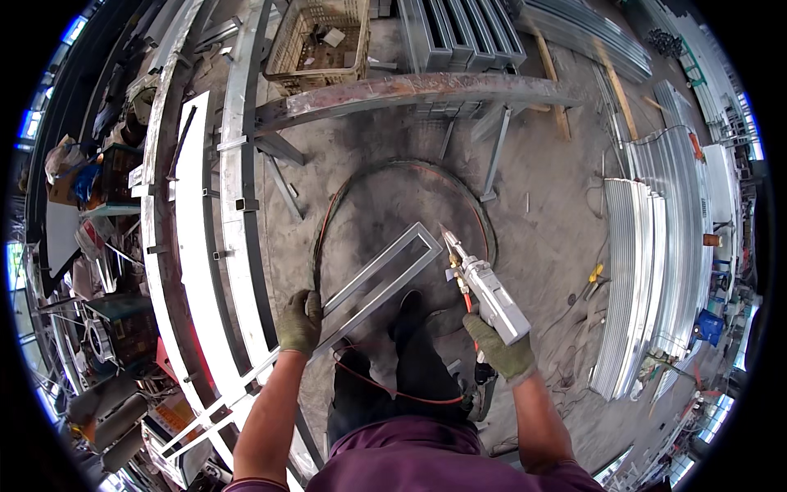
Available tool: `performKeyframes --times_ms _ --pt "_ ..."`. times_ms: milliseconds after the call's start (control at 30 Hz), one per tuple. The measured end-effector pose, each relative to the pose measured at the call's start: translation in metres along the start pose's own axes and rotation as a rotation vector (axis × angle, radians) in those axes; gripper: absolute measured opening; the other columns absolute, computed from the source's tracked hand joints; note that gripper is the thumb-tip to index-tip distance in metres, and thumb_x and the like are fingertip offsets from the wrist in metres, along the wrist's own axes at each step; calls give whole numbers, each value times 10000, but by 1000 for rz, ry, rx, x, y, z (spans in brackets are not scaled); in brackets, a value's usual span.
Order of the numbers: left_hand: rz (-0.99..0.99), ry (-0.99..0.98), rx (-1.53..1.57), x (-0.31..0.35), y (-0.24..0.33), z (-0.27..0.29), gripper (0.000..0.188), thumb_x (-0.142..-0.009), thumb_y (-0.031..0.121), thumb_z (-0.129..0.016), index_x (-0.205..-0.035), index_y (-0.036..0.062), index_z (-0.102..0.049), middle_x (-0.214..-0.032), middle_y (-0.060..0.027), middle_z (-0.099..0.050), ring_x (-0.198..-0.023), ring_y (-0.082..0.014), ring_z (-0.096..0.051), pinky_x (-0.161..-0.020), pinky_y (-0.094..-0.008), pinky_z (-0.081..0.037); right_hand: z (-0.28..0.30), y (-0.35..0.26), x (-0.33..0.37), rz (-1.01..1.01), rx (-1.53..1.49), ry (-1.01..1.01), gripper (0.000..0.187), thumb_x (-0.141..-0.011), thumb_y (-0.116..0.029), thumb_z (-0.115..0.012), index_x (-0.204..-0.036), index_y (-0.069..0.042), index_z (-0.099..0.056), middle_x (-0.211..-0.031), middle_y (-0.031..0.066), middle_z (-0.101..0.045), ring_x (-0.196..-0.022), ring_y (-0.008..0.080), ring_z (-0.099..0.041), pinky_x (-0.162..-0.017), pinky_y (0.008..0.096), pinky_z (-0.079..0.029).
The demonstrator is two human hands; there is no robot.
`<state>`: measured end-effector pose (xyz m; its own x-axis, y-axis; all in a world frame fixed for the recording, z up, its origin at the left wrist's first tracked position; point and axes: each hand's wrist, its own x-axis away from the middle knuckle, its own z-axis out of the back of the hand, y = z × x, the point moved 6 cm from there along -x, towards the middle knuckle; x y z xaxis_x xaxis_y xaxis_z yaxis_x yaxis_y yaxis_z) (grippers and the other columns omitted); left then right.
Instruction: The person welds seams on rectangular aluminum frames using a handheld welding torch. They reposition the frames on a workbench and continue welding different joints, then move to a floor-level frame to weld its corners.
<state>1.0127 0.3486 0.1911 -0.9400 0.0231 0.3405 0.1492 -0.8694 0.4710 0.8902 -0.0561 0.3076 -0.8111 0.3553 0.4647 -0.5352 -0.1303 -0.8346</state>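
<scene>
Left hand (301, 322) fingers clamp the metal frame (384, 275); right hand (504, 353) fingers grip the welding torch (484, 287) beside its corner.

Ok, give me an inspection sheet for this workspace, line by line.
Surface: grey concrete floor, dark scorched patch in the middle.
Job's things: rectangular metal frame held up at an angle; torch, tip close to the frame's far corner.
Clutter: wire basket, steel profiles stacked at right, long frames at left, boxes and scrap far left.
Grippers: left hand, gloved, grips the frame's near end; right hand, gloved, grips the torch.
Cables: hose looped on the floor; red lead across the legs.
Surroundings: steel beam on stands; no other people seen.
</scene>
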Motion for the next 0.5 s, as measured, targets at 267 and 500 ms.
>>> performKeyframes --times_ms 267,500 --pt "5 86 -203 15 21 1 468 -1191 453 -497 -1134 87 -783 -1091 -225 -795 -1009 -511 -747 -866 -614 -569 0 -16 -3 83 -6 -66 207 -1013 -80 -872 -1191 -31 -779 -874 -12 -721 -699 66 -646 -601 285 -521" --pt "4 25 -236 17 22 -2 436 -1170 425 -496 -1058 99 -763 -1034 -217 -792 -954 -505 -752 -836 -624 -575 -12 -13 8 113 35 6 235 -1010 -90 -869 -1216 -24 -779 -926 11 -759 -721 90 -686 -632 299 -559"
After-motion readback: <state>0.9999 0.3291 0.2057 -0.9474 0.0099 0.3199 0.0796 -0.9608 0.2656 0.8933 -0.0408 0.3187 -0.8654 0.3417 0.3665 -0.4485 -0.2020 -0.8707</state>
